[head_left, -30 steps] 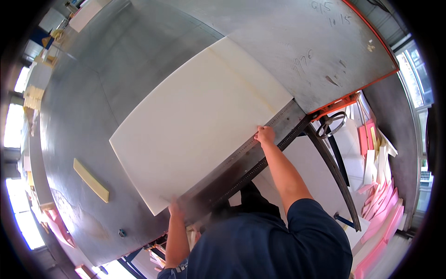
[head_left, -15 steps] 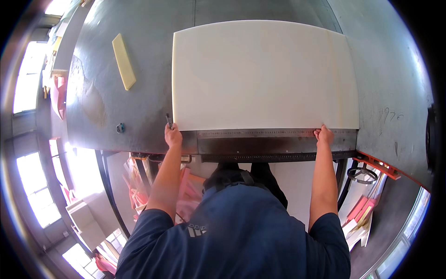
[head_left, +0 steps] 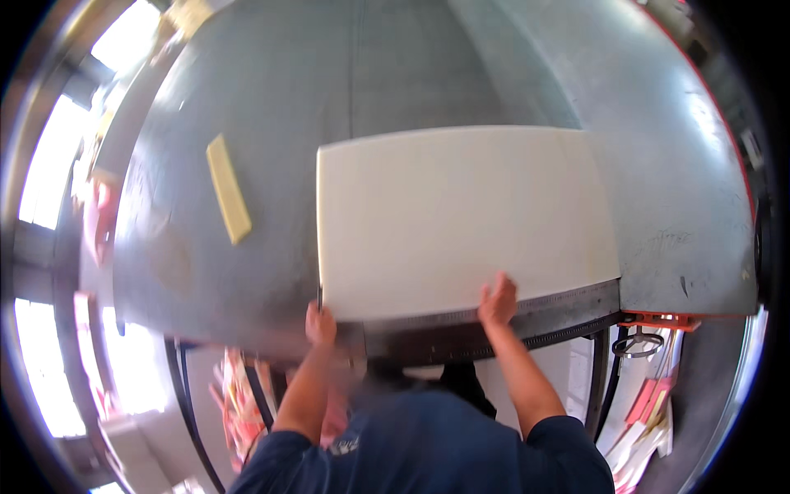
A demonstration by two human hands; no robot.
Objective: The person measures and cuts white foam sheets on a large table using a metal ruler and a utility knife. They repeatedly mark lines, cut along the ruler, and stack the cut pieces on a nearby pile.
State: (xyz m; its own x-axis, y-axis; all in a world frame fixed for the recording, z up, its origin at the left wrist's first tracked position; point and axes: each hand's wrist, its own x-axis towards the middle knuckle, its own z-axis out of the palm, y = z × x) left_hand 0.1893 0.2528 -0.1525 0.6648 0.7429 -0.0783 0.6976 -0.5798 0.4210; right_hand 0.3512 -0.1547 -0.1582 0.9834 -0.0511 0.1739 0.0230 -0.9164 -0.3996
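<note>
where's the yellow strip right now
In the head view, the yellow strip lies on the grey metal tabletop, to the left of the white slab and apart from it.

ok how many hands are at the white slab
2: the left hand, with a thin dark tool at the near left corner of the white slab, and the right hand over its near edge.
</note>
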